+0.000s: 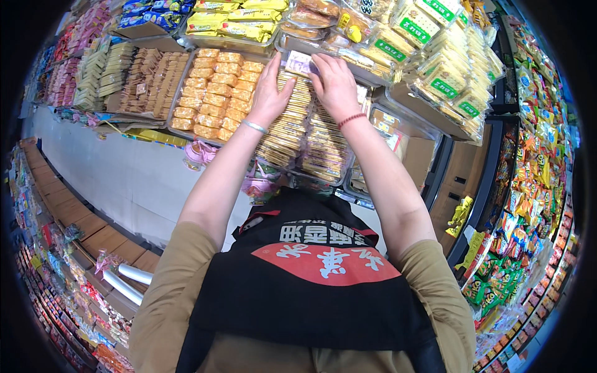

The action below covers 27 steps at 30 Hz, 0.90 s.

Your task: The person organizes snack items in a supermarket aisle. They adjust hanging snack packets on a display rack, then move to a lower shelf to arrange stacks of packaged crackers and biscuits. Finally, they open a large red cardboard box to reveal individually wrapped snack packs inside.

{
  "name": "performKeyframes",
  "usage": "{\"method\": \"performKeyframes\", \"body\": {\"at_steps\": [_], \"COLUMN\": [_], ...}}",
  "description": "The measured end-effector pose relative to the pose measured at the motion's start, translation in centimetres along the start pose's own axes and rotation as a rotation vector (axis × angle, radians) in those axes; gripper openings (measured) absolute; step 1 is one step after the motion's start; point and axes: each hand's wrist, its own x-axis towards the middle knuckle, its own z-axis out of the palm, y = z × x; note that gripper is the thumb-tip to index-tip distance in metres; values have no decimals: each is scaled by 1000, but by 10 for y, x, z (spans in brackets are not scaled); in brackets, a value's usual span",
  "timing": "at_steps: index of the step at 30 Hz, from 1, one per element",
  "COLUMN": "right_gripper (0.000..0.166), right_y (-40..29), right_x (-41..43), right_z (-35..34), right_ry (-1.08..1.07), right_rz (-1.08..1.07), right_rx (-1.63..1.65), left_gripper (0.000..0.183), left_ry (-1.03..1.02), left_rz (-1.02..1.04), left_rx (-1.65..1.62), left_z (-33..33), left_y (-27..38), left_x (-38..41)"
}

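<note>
In front of me a clear plastic bin (343,179) holds two tight rows of thin wrapped biscuit packets (284,135), standing on edge. At the far end of the left row, a white and purple biscuit packet (300,63) shows its face. My left hand (272,95) grips along its left side, fingers pointing away and thumb at the front. From the other side my right hand (335,84) has its fingertips and thumb at the packet's right edge. Both hands rest at the tops of the rows, and the right one covers part of the right row.
Left stands a bin of orange-brown wrapped snack blocks (212,98). Behind are yellow-wrapped snacks (238,18); on the right, cracker packs with green labels (443,86). A partly filled bin (410,154) with a cardboard piece sits beside my right forearm. Snack bags (531,163) line the right shelf.
</note>
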Motion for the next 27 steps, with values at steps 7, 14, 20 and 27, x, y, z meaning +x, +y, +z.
{"method": "performKeyframes", "body": {"at_steps": [7, 14, 20, 27], "right_gripper": [46, 65, 53, 35], "right_y": [60, 86, 83, 123], "right_x": [-73, -64, -62, -90], "right_z": [-2, 3, 8, 23], "right_ry": [-66, -292, -205, 153], "right_rz": [848, 1062, 1164, 1193], "right_rx": [-232, -123, -18, 620], "left_gripper": [57, 59, 66, 65], "left_ry": [-14, -22, -38, -50], "left_rz": [-49, -113, -33, -43], "left_rx": [47, 62, 132, 190], "left_z": [8, 9, 7, 5], "left_y": [-9, -12, -15, -8], "left_x": [13, 15, 6, -3]}}
